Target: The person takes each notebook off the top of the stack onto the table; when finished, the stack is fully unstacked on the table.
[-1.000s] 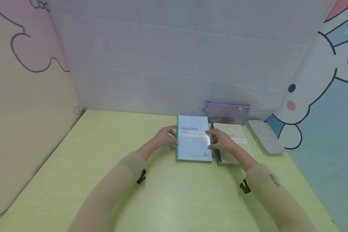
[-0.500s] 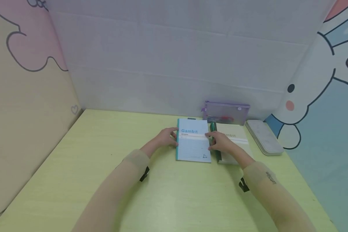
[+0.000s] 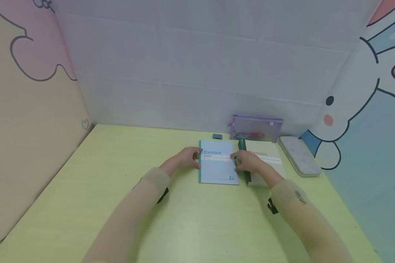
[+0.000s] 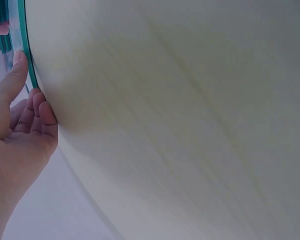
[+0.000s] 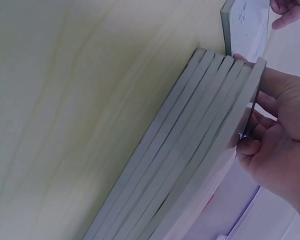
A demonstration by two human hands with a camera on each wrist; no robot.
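Note:
A light-blue Gambit notebook with a teal spine lies between my hands on the table. At its spine side, my left hand holds the edge with thumb and fingers. The left wrist view shows the thumb against the teal spine and the other fingers curled at the tabletop. Opposite, my right hand holds the right edge. That hand reaches across a stack of cream notebooks, whose page edges fill the right wrist view. The blue notebook's corner shows beyond the stack.
Behind the blue notebook lies a small blue-grey block. A purple translucent zip pouch stands against the back wall with pens inside. Right of the stack is a pale rounded case. A painted wall borders the table's right side.
Both hands have drawn the blue notebook down and toward me, so its far edge sits nearer. The small block behind it has come into view. Pouch and case stay put.

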